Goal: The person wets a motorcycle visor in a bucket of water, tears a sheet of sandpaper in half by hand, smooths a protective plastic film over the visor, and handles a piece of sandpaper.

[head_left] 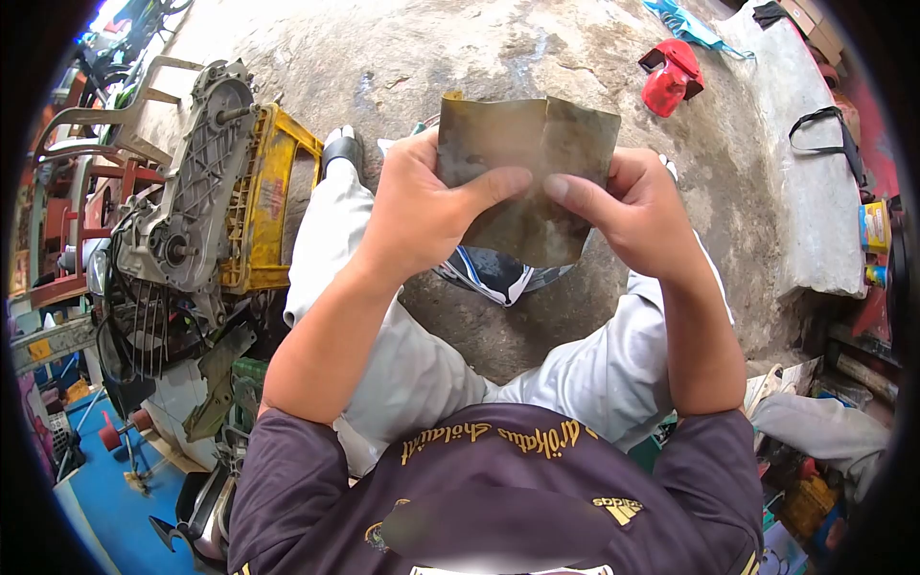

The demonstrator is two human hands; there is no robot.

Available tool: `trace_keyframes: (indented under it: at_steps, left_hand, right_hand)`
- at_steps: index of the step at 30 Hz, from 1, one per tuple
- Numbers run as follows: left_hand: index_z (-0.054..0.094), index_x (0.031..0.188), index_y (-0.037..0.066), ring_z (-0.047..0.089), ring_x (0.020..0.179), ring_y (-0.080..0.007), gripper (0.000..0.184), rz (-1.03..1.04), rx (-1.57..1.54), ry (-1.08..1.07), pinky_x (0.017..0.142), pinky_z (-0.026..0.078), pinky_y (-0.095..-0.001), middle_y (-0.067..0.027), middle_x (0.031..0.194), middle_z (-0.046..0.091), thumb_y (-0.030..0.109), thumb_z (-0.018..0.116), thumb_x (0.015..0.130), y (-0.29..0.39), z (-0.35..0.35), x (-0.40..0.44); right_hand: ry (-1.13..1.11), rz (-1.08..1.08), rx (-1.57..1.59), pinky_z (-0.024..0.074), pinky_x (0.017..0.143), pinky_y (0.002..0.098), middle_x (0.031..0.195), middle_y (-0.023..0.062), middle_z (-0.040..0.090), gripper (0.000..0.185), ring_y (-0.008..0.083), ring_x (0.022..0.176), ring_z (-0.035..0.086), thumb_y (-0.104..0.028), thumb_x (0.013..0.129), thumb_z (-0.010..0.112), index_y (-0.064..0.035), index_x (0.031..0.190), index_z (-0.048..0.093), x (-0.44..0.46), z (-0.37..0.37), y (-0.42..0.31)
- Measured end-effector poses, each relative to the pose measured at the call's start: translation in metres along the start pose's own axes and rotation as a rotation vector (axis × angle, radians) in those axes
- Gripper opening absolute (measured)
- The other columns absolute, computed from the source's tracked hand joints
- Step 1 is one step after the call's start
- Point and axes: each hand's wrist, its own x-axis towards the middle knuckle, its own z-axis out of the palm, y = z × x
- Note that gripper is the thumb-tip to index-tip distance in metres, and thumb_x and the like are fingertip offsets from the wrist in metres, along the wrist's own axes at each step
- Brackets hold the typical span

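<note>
A creased, dark olive-brown sandpaper-like sheet point(522, 216) is stretched between my two hands, above the floor between my legs. My left hand point(422, 196) is closed on its left side, thumb flat on the near face and fingers mostly hidden behind. On the right side my right hand point(628, 206) pinches it the same way, and the two thumb tips almost meet. A vertical fold runs down the sheet's right part, and its top left corner shows a yellowish edge. Partly hidden beneath it lies a glossy black piece with blue and white stripes point(503, 278).
To the left, a metal engine casing point(206, 182) leans against a yellow plastic crate point(273, 206), near a red chair frame point(72, 216). A red curved part point(669, 81) and a blue cloth point(695, 24) lie on the concrete floor. A concrete ledge point(810, 192) borders the right side.
</note>
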Motion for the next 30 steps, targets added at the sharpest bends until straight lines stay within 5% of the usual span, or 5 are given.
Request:
trace_keyframes:
  at_steps: [3,4,9,30]
  left_hand:
    - [0.073,0.110,-0.003,0.069,0.086,-0.0096,0.028,-0.009,0.208,0.032,0.078,0.058,-0.0279,-0.0061,0.099,0.077,0.009,0.081,0.087,0.012,0.000,-0.002]
    - [0.073,0.110,-0.003,0.069,0.086,-0.0096,0.028,0.020,0.223,0.033,0.078,0.058,-0.0279,-0.0061,0.099,0.077,0.009,0.081,0.087,0.014,-0.004,0.005]
    - [0.072,0.111,-0.003,0.069,0.087,-0.0091,0.025,-0.218,-0.097,-0.112,0.077,0.057,-0.0272,-0.0055,0.098,0.076,0.009,0.078,0.090,0.010,-0.005,-0.002]
    - [0.072,0.110,-0.003,0.067,0.091,-0.0100,0.020,-0.027,-0.354,-0.092,0.082,0.055,-0.0286,-0.0039,0.103,0.074,0.009,0.074,0.094,-0.003,0.005,-0.002]
  right_hand:
    - [-0.084,0.088,-0.036,0.0503,0.064,0.0247,0.082,0.0014,0.072,0.021,0.0048,0.074,0.062,-0.015,0.097,0.072,0.0050,0.102,0.074,-0.001,-0.002,-0.008]
    - [-0.028,-0.081,-0.090,0.0491,0.063,0.0239,0.081,-0.0012,0.070,0.019,0.0043,0.073,0.061,-0.014,0.098,0.071,0.0049,0.101,0.073,0.000,0.003,0.000]
    - [-0.064,-0.008,-0.023,0.0484,0.063,0.0249,0.083,-0.0017,0.070,0.018,0.0034,0.075,0.059,-0.013,0.098,0.070,0.0048,0.101,0.072,-0.004,0.000,-0.001]
    - [0.027,-0.086,0.224,0.0493,0.064,0.0240,0.088,-0.0006,0.071,0.017,0.0036,0.076,0.061,-0.011,0.101,0.067,0.0035,0.108,0.073,-0.003,0.014,0.006]
